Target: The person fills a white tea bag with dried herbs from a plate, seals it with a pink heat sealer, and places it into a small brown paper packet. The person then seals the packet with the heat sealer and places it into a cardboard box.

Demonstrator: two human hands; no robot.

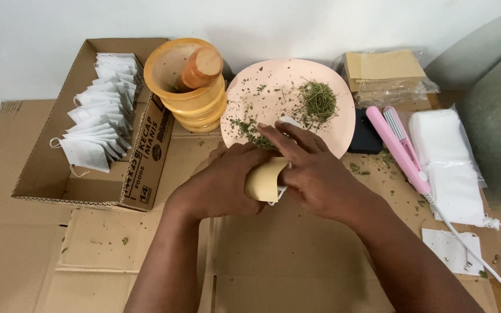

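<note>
My left hand (pixel 218 184) grips a small tan paper pouch (pixel 265 179), curled open toward the right. My right hand (pixel 311 168) rests against the pouch's mouth, its fingers stretched onto the near rim of a pink plate (pixel 244 87). A white tea bag (pixel 290 122) peeks out just past my fingertips. Dried green herbs (pixel 317 101) lie in a heap on the plate, with loose bits scattered toward its near edge.
A cardboard box (pixel 146 145) at left holds several white tea bags (pixel 100 116). An orange mortar with a pestle (pixel 192 81) stands behind it. At right lie a pink heat sealer (pixel 398 148), a stack of white bags (pixel 447 156), tan pouches (pixel 384 69) and one loose tea bag (pixel 450 249).
</note>
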